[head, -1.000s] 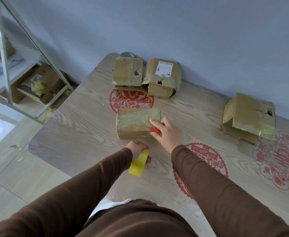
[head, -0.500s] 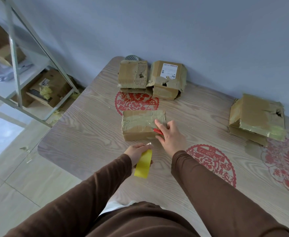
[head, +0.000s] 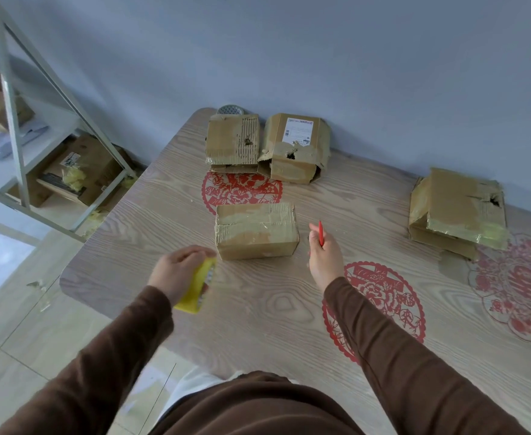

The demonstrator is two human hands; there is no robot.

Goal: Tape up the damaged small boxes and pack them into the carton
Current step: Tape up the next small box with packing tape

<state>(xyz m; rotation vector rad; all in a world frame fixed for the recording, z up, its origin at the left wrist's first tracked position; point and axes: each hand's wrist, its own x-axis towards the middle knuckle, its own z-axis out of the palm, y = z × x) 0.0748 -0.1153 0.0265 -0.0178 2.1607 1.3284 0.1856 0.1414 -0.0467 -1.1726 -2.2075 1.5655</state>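
A small taped cardboard box [head: 256, 230] lies in the middle of the wooden table [head: 276, 309]. My left hand [head: 176, 271] grips a yellow tape roll [head: 196, 287] just left of and below the box. My right hand [head: 322, 255] holds a thin red cutter [head: 320, 232] to the right of the box, apart from it. Two torn boxes stand at the back: one ripped on its face [head: 232, 139], one with a white label [head: 297, 146]. Another damaged box [head: 458, 211] sits at the right. No carton shows on the table.
Red paper-cut decals [head: 242, 188] mark the table top. A metal shelf [head: 16, 120] at the left holds cardboard boxes [head: 78, 171] and yellow scraps. A small round metal object [head: 230, 109] lies behind the back boxes, against the blue wall.
My right hand has lifted off the taped box and moved right with the red cutter. My left hand has pulled the yellow tape roll away to the left.
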